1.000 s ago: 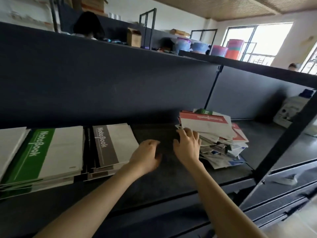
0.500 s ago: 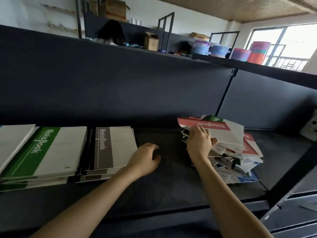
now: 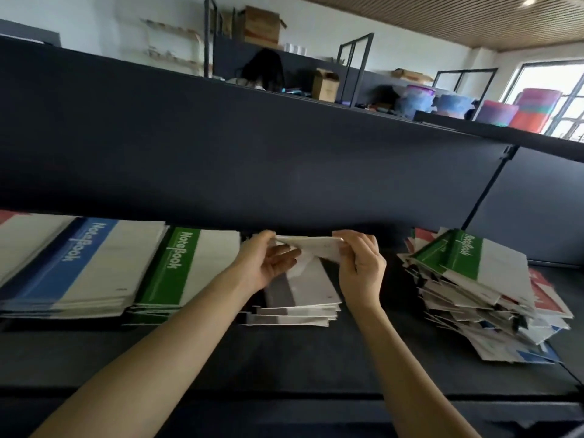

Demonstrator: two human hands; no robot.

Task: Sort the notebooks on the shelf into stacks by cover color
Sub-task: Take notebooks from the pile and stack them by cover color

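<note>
Both hands hold one notebook (image 3: pixel 311 245) edge-on above the grey-banded stack (image 3: pixel 300 295); its cover colour cannot be told from this angle. My left hand (image 3: pixel 267 263) grips its left end and my right hand (image 3: pixel 360 267) grips its right end. Left of the grey stack lie a green-banded stack (image 3: pixel 189 273) and a blue-banded stack (image 3: pixel 72 267). A corner of a red cover (image 3: pixel 9 216) shows at the far left edge. On the right sits a messy mixed pile (image 3: pixel 480 292) with a green notebook on top.
The dark shelf board (image 3: pixel 284 358) runs in front of the stacks. The upper shelf's front panel (image 3: pixel 252 153) hangs low over them. A black upright post (image 3: pixel 486 191) stands behind the mixed pile. Boxes and coloured tubs sit on shelves farther back.
My right hand left the mixed pile with the red notebook once on top; both hands now hold a notebook over the grey stack. The view shifted left, showing the blue stack.
</note>
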